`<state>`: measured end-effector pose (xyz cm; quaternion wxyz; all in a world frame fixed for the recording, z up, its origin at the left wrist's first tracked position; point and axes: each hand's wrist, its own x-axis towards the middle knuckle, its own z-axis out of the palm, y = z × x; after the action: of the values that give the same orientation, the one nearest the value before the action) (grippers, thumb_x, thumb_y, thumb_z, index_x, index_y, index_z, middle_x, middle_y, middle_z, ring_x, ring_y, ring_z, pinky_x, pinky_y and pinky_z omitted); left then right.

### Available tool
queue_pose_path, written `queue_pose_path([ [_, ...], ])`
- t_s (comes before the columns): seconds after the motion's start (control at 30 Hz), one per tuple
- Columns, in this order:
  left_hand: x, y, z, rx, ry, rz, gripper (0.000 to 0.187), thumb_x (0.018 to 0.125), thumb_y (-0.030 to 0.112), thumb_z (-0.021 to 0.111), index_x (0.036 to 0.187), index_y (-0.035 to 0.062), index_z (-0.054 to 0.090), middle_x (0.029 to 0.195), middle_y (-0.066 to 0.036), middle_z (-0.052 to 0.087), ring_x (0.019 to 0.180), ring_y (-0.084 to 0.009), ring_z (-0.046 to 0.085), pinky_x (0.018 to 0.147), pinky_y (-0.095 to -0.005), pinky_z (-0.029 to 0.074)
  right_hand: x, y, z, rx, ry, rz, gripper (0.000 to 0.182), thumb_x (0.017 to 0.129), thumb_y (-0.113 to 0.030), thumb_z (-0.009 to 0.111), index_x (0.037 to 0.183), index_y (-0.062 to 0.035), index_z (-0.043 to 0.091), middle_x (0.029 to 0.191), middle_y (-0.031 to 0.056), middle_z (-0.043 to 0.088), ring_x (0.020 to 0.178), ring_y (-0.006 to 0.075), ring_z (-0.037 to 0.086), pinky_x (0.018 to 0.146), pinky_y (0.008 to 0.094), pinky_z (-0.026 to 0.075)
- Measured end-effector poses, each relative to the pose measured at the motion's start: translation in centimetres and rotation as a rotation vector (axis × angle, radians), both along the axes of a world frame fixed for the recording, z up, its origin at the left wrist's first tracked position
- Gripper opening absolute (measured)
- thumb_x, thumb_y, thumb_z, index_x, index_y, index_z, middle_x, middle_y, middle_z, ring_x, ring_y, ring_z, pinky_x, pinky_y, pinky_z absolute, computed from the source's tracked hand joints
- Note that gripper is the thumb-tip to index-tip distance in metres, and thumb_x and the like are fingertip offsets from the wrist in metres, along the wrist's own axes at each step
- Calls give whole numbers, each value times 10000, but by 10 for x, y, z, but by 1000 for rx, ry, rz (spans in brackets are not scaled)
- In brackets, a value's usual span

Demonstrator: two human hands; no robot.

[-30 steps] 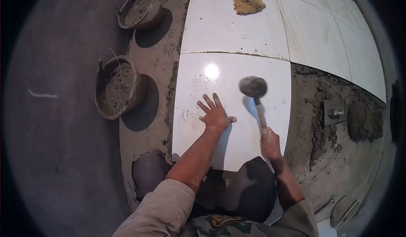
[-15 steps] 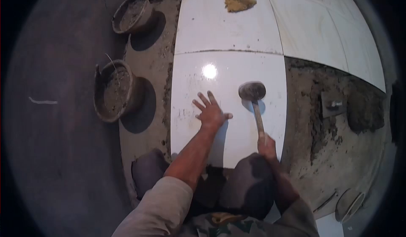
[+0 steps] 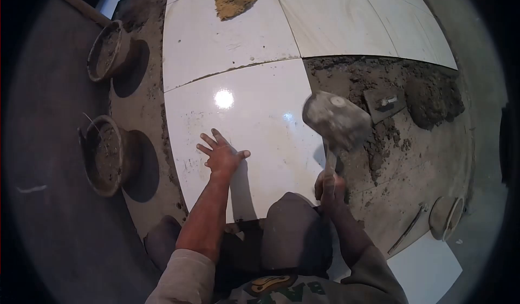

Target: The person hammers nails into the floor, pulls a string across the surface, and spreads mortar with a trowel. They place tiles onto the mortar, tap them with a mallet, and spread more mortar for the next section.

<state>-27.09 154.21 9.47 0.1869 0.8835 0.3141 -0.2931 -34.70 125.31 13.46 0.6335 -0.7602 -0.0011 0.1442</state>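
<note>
My left hand (image 3: 223, 156) lies on a glossy white floor tile (image 3: 271, 163) with its fingers spread. In my right hand (image 3: 329, 187) is the handle of a mallet, gripped with closed fingers. The big grey mallet head (image 3: 338, 120) is raised toward the camera, above the tile's right edge, and slightly blurred. The tile's far edge meets another white tile (image 3: 206, 44), where a yellowish sponge-like piece (image 3: 235, 6) rests. My knees are at the tile's near edge.
Two tubs of mortar, a far one (image 3: 105, 52) and a nearer one (image 3: 103, 155), stand at left. Right of the tile, a trowel (image 3: 385, 102) lies on mortar beside a dark mortar heap (image 3: 433, 101). A bucket (image 3: 447, 217), a hammer-like tool (image 3: 409, 228) and a loose tile (image 3: 428, 269) are lower right.
The mallet has risen from just over the tile toward the camera. My left hand stays spread on the tile. The whole view has turned and shifted, so the scene sits further left.
</note>
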Motion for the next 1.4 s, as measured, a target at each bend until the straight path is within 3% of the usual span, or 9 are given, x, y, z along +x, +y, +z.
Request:
queue_pose_path([
  [0.07,3,1,1,12,4,-5,1283,634,458,836,1495,84,-39,1535,-245,-100,1394,-501,-53,1003,-680,310,-3,0,-34,-79,-69,43,445,983,-424,417,774,-42,509,564,64,504,504,172,546,484,309,419],
  [0.13,2,-1,3,20,-9,2,1264,639,438,840,1495,80,-19,1535,-247,-92,1394,-505,-37,998,-679,321,-5,16,-62,-608,-344,157,406,967,-395,462,823,-26,553,629,166,576,587,318,610,536,399,472],
  [0.17,3,-1,7,31,4,-17,1271,627,420,844,1487,43,-14,1529,-276,-56,1384,-530,-26,1028,-591,350,-6,20,-58,-550,-112,117,353,951,-359,488,900,-23,584,729,239,607,715,441,601,611,475,484],
  [0.27,-1,0,2,30,-47,-25,1274,622,421,847,1486,40,-9,1525,-285,-48,1382,-533,-23,1024,-606,346,13,38,-22,-606,61,163,318,949,-336,500,949,-31,588,762,234,619,752,461,594,618,487,481],
  [0.43,0,0,-2,37,-63,-7,1251,618,407,861,1488,64,29,1534,-259,-56,1387,-521,1,992,-650,354,-1,-6,-34,-680,-421,276,333,947,-354,469,889,-38,556,696,223,569,684,423,603,582,475,458],
  [0.5,-5,-2,-3,49,-31,-29,1251,622,412,858,1486,56,27,1529,-269,-49,1381,-533,6,997,-641,357,-11,-21,-11,-498,-79,-32,379,934,-409,474,873,-46,566,669,186,560,619,381,596,552,438,449],
  [0.77,-3,1,-17,117,-35,-151,1252,636,498,819,1478,26,21,1500,-329,0,1357,-572,51,1014,-602,371,-47,-74,2,-261,128,-48,454,941,-485,464,878,-50,575,641,91,526,588,188,546,559,351,440],
  [1.2,1,11,-32,145,-25,-195,1293,633,567,785,1458,-45,0,1461,-395,2,1322,-621,84,1009,-661,316,-153,28,2,-209,93,187,365,926,-374,561,831,-29,487,667,199,545,645,433,566,543,468,432],
  [1.4,0,21,-38,129,-28,-204,1324,625,610,779,1452,-61,-7,1453,-408,-7,1318,-626,83,1030,-630,314,-147,52,8,-10,-117,165,406,891,-411,598,821,-21,509,661,182,566,637,403,601,561,464,463],
])
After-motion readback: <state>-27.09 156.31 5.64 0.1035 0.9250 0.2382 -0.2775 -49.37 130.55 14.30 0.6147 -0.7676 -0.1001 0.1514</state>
